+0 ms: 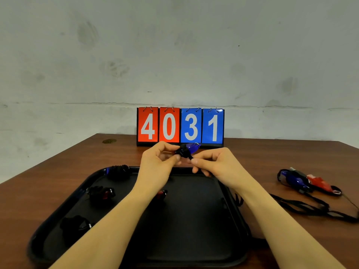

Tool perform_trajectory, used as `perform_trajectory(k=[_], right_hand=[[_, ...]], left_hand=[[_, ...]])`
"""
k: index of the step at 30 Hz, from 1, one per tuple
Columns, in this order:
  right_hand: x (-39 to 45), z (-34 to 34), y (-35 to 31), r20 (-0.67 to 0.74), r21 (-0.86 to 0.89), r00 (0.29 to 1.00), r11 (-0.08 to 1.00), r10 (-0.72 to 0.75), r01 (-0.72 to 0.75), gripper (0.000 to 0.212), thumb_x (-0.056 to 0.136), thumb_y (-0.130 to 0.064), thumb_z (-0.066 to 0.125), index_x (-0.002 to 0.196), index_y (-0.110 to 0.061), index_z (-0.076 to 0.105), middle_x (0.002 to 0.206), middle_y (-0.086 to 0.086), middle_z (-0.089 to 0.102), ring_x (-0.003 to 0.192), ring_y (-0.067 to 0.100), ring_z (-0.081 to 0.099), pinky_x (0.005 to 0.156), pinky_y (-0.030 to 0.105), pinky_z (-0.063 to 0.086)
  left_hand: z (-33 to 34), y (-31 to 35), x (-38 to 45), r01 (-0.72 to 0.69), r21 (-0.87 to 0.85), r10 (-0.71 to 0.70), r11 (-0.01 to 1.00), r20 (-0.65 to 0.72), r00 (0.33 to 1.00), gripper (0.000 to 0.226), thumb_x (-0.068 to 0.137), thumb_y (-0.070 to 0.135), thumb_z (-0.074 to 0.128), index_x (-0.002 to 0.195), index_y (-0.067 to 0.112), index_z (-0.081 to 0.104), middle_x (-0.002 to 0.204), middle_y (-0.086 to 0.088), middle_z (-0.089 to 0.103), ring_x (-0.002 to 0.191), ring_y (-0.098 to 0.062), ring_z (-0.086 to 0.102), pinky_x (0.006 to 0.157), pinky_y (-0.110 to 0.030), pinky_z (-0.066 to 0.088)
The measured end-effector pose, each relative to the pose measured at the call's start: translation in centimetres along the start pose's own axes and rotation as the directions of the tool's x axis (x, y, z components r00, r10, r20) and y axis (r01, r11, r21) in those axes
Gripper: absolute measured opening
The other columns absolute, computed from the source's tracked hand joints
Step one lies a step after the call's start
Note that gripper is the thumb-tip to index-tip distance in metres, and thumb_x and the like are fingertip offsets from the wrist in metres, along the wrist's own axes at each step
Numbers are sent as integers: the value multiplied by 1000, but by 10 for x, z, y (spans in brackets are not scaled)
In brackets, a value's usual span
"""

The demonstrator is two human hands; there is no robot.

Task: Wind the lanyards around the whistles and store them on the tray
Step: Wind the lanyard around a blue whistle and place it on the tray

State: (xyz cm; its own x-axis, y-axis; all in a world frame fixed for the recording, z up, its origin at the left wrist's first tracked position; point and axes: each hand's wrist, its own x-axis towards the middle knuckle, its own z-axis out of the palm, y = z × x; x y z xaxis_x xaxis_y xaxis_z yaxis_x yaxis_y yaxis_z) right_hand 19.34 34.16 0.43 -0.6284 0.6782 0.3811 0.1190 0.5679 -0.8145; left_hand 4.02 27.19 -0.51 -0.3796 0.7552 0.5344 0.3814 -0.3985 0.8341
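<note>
Head view: both hands up over the tray's (pixel 229 193) far edge. Left hand (pixel 157 162) pinches the blue whistle (pixel 191 148), black lanyard (pixel 183 152) bunched round its near end; right hand (pixel 211 162) pinches the lanyard's tail. 4 wound whistles lie on the tray. 2 loose whistles (pixel 308 181) sit right on the table (pixel 272 152), lanyards trailing.
</note>
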Motion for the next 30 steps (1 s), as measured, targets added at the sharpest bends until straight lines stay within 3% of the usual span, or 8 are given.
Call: perform_trajectory(k=[8,10,13,17,21,23,27,30], right_hand=[[-1,0,-1,-29,-15,1000,1000,-8,8,11,87,-16,61,92,-17,71,70,-2,67,52,1,50,57,15,45],[1,4,3,-62,-199,994,977,-92,78,13,90,-17,58,96,-16,68,74,-7,64,56,1,52,60,16,44],[4,5,10,-90,-514,958,836,-273,190,16,91,-20,55,102,-17,66,91,-9,58,82,4,56,73,21,47],[4,4,12,-138,-625,904,744,-405,238,15,91,-19,56,99,-15,67,100,-5,58,88,7,55,71,9,39],[6,5,14,-143,-513,932,830,-334,219,16,91,-16,55,102,-15,66,99,-4,64,93,9,60,84,29,52],[6,6,13,-171,-445,940,875,-295,194,17,90,-15,56,103,-14,67,96,-4,65,94,8,60,87,32,53],[6,9,11,-242,-400,926,900,-288,175,17,88,-11,59,102,-12,68,93,-5,64,92,8,60,89,30,51],[6,10,12,-274,-349,925,924,-261,158,16,87,-10,61,101,-12,69,92,-5,63,92,9,61,88,32,53]], left_hand=[[-2,-9,3,3,251,7,968,-37,999,19,83,3,63,91,20,63,87,14,63,84,2,59,67,-7,42],[-2,-12,3,-19,312,25,950,-13,1000,19,83,3,62,93,20,62,89,13,62,85,1,58,67,-5,41],[-2,-14,3,-62,373,50,926,43,998,20,84,3,61,92,21,61,89,17,58,84,3,56,69,-4,41],[-1,-13,2,-119,378,79,918,118,990,19,85,3,60,94,19,61,90,19,56,83,3,57,70,-5,45],[-3,-11,1,-163,370,111,914,158,981,18,86,2,59,96,16,61,87,22,54,77,16,55,72,3,40],[-2,-11,0,-176,376,122,910,163,979,19,86,3,58,97,19,60,86,21,56,78,19,54,72,-1,43],[1,-11,-3,-135,321,89,937,152,984,22,89,3,54,101,21,57,83,7,64,76,3,63,73,-14,53],[4,-10,-4,-192,305,153,933,145,977,24,85,4,60,100,23,56,96,5,60,82,-4,63,76,-10,50]])
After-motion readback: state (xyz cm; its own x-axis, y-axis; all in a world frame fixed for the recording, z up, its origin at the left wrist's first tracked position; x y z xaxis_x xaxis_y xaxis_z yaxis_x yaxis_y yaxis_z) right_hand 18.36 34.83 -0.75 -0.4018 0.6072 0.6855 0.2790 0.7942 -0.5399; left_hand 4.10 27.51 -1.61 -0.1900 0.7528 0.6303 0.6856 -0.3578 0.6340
